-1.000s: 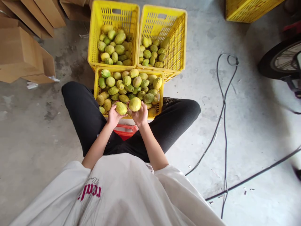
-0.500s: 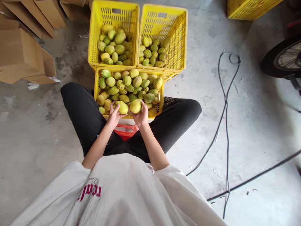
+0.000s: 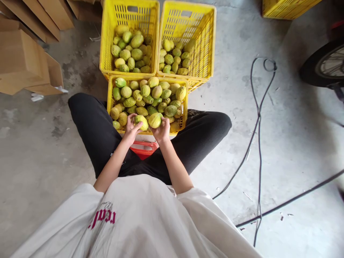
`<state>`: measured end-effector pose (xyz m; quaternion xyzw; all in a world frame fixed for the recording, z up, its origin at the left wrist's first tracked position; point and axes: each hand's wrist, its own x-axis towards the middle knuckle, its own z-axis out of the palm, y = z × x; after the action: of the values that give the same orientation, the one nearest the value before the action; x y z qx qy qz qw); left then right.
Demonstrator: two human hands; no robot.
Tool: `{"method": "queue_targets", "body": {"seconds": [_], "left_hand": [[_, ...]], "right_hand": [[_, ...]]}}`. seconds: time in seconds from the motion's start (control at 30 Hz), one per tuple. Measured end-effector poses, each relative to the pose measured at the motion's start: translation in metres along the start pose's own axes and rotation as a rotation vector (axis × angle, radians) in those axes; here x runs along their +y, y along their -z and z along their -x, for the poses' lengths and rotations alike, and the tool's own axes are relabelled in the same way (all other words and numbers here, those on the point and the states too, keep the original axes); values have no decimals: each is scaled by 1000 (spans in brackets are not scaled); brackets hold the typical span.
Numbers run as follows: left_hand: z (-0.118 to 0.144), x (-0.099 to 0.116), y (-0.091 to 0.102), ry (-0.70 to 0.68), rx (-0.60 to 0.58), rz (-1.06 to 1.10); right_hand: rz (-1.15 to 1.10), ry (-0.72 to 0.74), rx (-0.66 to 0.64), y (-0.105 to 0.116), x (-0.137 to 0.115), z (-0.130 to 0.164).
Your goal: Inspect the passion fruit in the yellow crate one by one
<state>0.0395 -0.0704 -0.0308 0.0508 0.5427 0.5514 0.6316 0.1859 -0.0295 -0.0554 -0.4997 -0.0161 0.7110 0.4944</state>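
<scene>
Close to my body stands a low yellow crate (image 3: 185, 107) full of yellow-green lemons (image 3: 145, 90). Over its near edge, my left hand (image 3: 130, 131) is closed round a lemon (image 3: 143, 122), the thumb lying across the fruit. My right hand (image 3: 162, 132) grips a second lemon (image 3: 155, 120) from its right side, fingers partly hidden beneath. The two held lemons are side by side, with a narrow gap between them.
Behind it, a left crate (image 3: 106, 43) and a right crate (image 3: 208, 50) hold more lemons. Cardboard boxes (image 3: 24, 57) stand at left. A black cable (image 3: 258, 118) crosses the floor at right, near a wheel (image 3: 311, 66). A red plastic handle (image 3: 143, 152) shows between my knees.
Both lemons have turned slightly in my hands. My left thumb has slid further across its lemon, and the right one shows a different side. The view has shifted a little.
</scene>
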Motion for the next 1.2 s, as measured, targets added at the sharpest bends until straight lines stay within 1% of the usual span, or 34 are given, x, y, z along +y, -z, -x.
{"method": "queue_targets", "body": {"seconds": [0.1, 0.23, 0.33, 0.47, 0.57, 0.63, 0.73, 0.87, 1.0, 1.1, 1.2], "left_hand": [[4, 2, -4, 7, -36, -22], [9, 6, -12, 69, -61, -4], [12, 10, -19, 81, 3, 21], [13, 16, -25, 84, 112, 109], [11, 20, -25, 132, 173, 172], [9, 21, -24, 189, 186, 187], [5, 22, -20, 227, 159, 191], [2, 17, -14, 209, 106, 190], [2, 9, -11, 163, 60, 175], [2, 6, -11, 145, 54, 139], [2, 7, -11, 159, 66, 106]], "right_hand": [[-28, -15, 34, 0, -1, 2], [-81, -94, 44, -4, -2, 6], [-51, -124, 19, -3, -1, 6], [-5, -90, -35, 0, 0, 4], [-68, -56, -10, -1, -2, 3], [-108, -46, 4, -3, -3, 3], [-112, -52, -11, -5, -2, 3], [-83, -50, -48, -6, 1, 4], [-44, -21, -36, -5, 3, 3], [-3, 21, -27, 0, 4, 0], [-1, 41, -18, 5, 5, -3]]}}
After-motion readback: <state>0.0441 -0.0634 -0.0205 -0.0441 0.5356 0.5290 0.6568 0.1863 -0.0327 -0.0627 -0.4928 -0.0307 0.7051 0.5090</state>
